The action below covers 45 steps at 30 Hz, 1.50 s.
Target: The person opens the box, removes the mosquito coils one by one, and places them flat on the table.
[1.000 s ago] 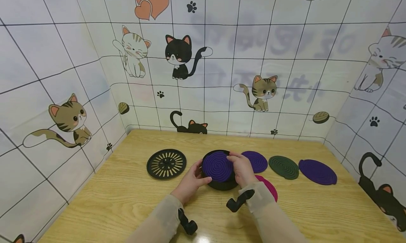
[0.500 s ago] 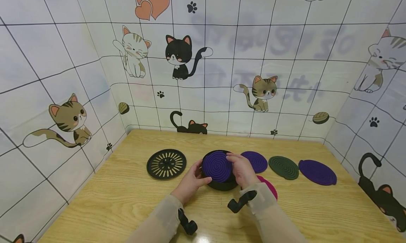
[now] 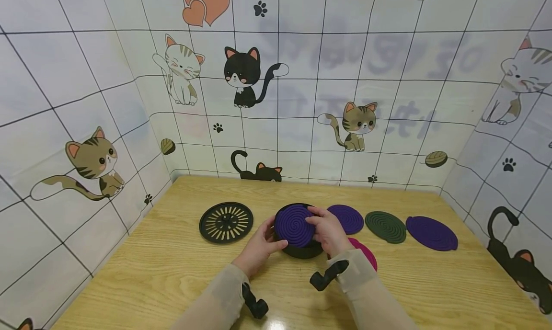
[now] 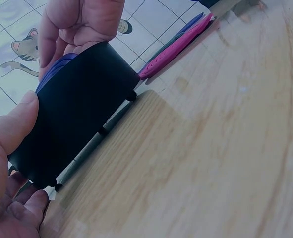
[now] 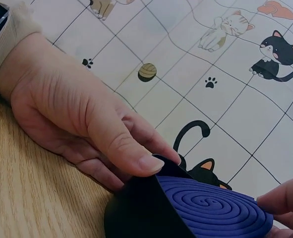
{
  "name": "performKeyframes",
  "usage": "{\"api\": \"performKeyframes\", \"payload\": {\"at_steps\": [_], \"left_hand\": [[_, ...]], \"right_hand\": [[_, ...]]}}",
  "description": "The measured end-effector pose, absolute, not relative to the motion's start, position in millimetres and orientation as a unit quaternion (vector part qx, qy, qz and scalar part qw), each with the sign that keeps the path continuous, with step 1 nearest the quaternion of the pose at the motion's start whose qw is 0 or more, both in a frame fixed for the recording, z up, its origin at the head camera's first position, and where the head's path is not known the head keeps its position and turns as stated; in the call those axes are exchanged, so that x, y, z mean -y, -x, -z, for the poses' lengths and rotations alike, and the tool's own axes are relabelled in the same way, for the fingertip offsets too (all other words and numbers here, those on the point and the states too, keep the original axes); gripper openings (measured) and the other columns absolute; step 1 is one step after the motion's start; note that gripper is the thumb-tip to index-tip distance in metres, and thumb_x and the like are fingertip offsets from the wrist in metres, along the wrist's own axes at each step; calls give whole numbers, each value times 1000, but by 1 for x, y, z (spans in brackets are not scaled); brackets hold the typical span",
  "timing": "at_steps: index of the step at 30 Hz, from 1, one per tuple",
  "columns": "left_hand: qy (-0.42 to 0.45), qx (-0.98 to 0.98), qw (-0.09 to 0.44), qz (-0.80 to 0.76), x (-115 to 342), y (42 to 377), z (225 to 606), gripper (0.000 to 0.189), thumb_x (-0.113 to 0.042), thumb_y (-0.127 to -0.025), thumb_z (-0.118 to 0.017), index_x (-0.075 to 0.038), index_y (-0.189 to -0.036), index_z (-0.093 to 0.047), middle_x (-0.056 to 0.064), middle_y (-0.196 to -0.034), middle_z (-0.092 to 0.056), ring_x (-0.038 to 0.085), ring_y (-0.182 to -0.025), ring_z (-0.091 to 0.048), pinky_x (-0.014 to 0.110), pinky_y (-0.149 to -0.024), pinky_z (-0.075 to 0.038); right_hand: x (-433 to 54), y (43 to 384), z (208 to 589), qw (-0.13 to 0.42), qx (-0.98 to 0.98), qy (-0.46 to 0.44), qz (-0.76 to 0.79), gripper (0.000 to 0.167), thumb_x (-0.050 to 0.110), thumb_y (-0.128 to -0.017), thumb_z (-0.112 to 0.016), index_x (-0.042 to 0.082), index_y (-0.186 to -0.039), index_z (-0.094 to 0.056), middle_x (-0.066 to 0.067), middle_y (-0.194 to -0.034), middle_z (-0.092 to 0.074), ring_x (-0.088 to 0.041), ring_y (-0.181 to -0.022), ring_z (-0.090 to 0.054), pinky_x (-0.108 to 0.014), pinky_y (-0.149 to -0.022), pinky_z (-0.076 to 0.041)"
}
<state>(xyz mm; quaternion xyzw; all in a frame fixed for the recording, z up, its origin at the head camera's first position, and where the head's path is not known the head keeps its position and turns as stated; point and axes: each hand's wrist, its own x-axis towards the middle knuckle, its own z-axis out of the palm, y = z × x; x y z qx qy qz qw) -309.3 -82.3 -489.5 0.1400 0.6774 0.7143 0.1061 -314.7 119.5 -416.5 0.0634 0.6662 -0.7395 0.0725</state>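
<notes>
In the head view, a purple coaster (image 3: pixel 294 225) with a spiral of raised rings sits tilted at the mouth of a round black holder (image 3: pixel 304 252). My left hand (image 3: pixel 255 247) grips the holder's left side, its thumb on the rim and its fingers beneath, as the left wrist view shows. With my right hand (image 3: pixel 330 230) I pinch the coaster's right edge; its fingertips (image 5: pixel 285 198) also appear in the right wrist view. Small feet show under the holder (image 4: pixel 82 109), whose base is tipped off the wood. The coaster's lower part is hidden inside the holder.
A black slotted round lid (image 3: pixel 226 223) lies to the left. Rightward lie another purple coaster (image 3: pixel 347 220), a green coaster (image 3: pixel 385 227) and a further purple one (image 3: pixel 432 233). A pink coaster (image 3: pixel 365 253) is partly behind my right wrist. A cat-printed wall covering encloses the wooden table (image 3: pixel 164 272).
My right hand's fingers have shifted slightly left over the coaster's edge, and the coaster has edged a little left in the holder. The left hand keeps its grip in place.
</notes>
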Motion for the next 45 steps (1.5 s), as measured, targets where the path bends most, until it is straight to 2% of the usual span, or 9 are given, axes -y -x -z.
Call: {"api": "performKeyframes", "payload": {"at_steps": [5, 17, 26, 35, 45], "left_hand": [[-140, -680, 106, -712, 82, 308, 488, 88, -18, -86, -75, -13, -153, -19, 13, -155, -26, 32, -140, -29, 44, -109, -35], [-143, -675, 109, -715, 82, 309, 488, 88, -18, -86, -74, -12, -154, -18, 14, -155, -26, 32, -141, -29, 44, -109, -34], [-143, -674, 110, -716, 82, 311, 488, 89, -18, -85, -75, -13, -154, -18, 14, -155, -25, 32, -141, -28, 43, -109, -35], [-137, -683, 107, -710, 82, 311, 489, 90, -19, -85, -76, -13, -154, -18, 14, -156, -24, 33, -142, -25, 44, -110, -33], [-138, -675, 111, -716, 83, 310, 488, 90, -18, -85, -76, -13, -154, -18, 13, -156, -24, 32, -142, -26, 42, -109, -35]], "right_hand": [[-119, 314, 418, 63, -666, -61, 741, 49, -5, -95, -49, 4, -142, -42, -22, -131, -49, -16, -86, -62, -27, -66, -53], [-116, 313, 415, 60, -680, -61, 728, 51, -7, -93, -53, 4, -141, -44, -24, -130, -49, -18, -85, -63, -28, -64, -54], [-113, 313, 415, 42, -695, -76, 713, 53, -11, -88, -56, 3, -139, -45, -21, -118, -52, -20, -83, -62, -30, -63, -57], [-114, 314, 420, 29, -683, -80, 726, 55, -10, -89, -56, 3, -141, -41, -21, -119, -48, -23, -89, -60, -30, -65, -56], [-119, 314, 419, 23, -630, -79, 772, 54, -10, -90, -55, 0, -141, -39, -20, -118, -51, -17, -85, -64, -29, -67, -56]]}}
